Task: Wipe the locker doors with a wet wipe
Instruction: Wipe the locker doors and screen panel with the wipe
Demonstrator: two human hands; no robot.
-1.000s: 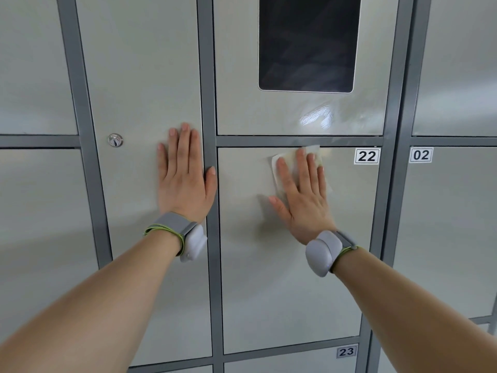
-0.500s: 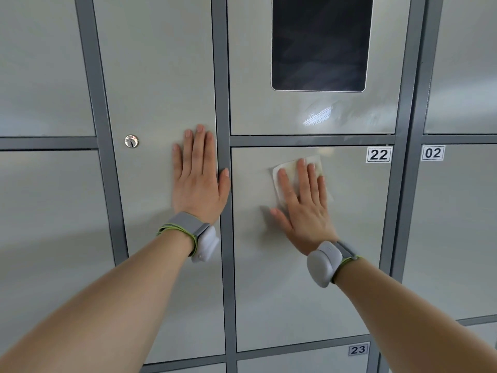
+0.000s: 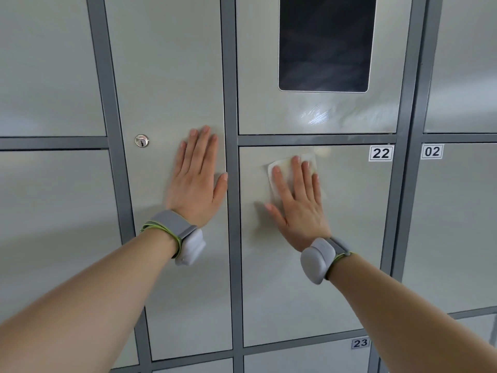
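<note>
Grey locker fronts fill the view, pale doors set in a darker frame (image 3: 231, 265). On the door marked 22 (image 3: 309, 292) lies the wet wipe (image 3: 284, 168), pressed flat against the upper part of the panel, left of its middle and just under the top edge. Its longer side seems to run upright, in line with the fingers, though its upper rim is blurred and I cannot tell whether it is folded.

The right hand (image 3: 298, 208) covers most of it, fingers straight and slightly spread, thumb out to the left. It pins the wipe to the door with a flat palm and curls round nothing. Nearly all of this door lies below and to the right of the wipe, toward the 22 label (image 3: 381, 153), so the next stroke probably runs that way.

The left hand (image 3: 197, 189) rests flat and empty on the tall door (image 3: 172, 76) across the frame post, right of its keyhole (image 3: 141, 141). It looks like a brace only.

Above door 22, wet streaks (image 3: 317, 117) shine beneath a dark screen (image 3: 324, 41).
</note>
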